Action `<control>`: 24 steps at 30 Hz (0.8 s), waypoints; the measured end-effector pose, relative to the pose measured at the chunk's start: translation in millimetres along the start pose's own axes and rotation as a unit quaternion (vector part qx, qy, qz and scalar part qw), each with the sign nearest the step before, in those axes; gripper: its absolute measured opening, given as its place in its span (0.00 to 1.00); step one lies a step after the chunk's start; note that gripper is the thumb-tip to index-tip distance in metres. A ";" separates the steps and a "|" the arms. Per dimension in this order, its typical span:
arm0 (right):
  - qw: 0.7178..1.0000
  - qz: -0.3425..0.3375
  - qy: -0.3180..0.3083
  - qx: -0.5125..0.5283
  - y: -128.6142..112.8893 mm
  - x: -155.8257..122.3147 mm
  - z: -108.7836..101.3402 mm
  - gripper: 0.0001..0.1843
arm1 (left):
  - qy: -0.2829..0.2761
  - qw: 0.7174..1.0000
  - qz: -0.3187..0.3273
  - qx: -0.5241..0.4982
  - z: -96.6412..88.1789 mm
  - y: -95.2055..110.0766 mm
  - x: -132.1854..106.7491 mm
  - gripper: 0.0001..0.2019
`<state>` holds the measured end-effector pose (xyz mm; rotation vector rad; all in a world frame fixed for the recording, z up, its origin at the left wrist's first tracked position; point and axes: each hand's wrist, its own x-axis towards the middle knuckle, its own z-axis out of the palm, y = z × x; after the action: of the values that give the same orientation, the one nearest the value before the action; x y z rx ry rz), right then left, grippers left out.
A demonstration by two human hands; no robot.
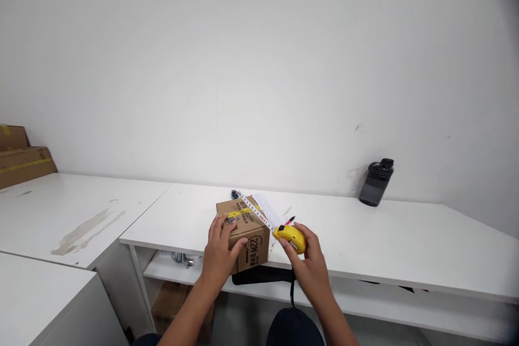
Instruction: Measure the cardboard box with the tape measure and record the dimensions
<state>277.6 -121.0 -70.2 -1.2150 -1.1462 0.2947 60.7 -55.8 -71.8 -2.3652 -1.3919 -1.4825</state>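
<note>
In the head view, the left hand holds the cardboard box at the white table's front edge, fingers spread on its top, thumb on the side. The right hand is closed around the yellow tape measure, its blade extended over the box.

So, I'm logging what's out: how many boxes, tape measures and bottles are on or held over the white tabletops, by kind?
Brown cardboard boxes: 3 (one under the left hand, two at far left)
Yellow handheld tape measure: 1 (in the right hand)
Black translucent bottle: 1
Total: 5
</note>
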 end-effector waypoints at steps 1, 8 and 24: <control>1.000 -0.010 -0.010 0.009 -0.6 12.7 -4.8 0.29 | -0.008 1.000 -0.005 -0.011 -2.5 -5.4 1.7 0.17; 0.981 -0.110 -0.160 -0.023 -15.0 87.8 -0.5 0.21 | 0.074 0.996 0.000 0.042 -34.5 4.0 11.6 0.32; 0.943 -0.254 -0.106 -0.187 -30.2 63.8 50.6 0.18 | -0.165 0.963 -0.205 0.056 -51.4 -0.7 52.2 0.29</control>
<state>254.2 -57.7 -15.5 -1.1781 -1.7124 -0.2013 31.5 -43.3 -5.7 -2.4373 -2.0881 -1.0536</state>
